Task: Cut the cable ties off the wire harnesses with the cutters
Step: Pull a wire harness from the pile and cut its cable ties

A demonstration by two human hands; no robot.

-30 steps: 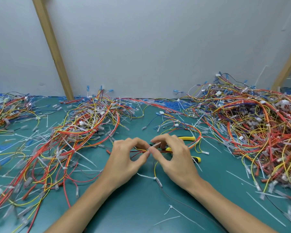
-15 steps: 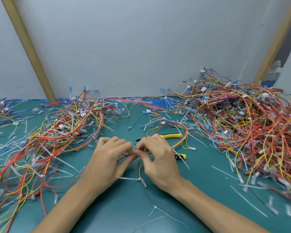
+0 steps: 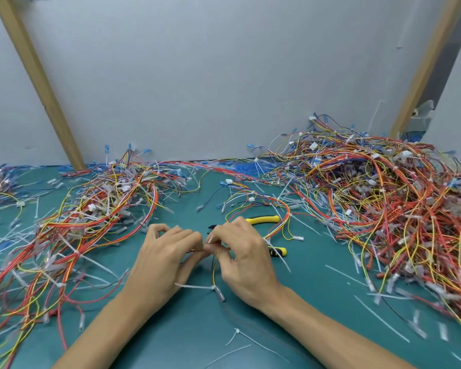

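The mat [image 3: 317, 288] was plain teal green. The wire harnesses [image 3: 383, 203] were red, orange and yellow, with some blue. The cable ties [image 3: 253, 342] were translucent white. The cutters [image 3: 264, 219] had yellow-and-black handles. The wall [image 3: 224, 75] was pale grey, and the battens [image 3: 37, 75] were tan.

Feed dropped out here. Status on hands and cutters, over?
Left hand, right hand both pinch one wire harness. Cutters lie unheld behind right hand. Cable tie on harness, uncut.

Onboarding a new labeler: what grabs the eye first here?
The huge red-orange wire harness heap at right dominates, with a flatter tangle at left. At centre, left hand and right hand pinch one thin harness; yellow-handled cutters lie unheld behind the right hand.
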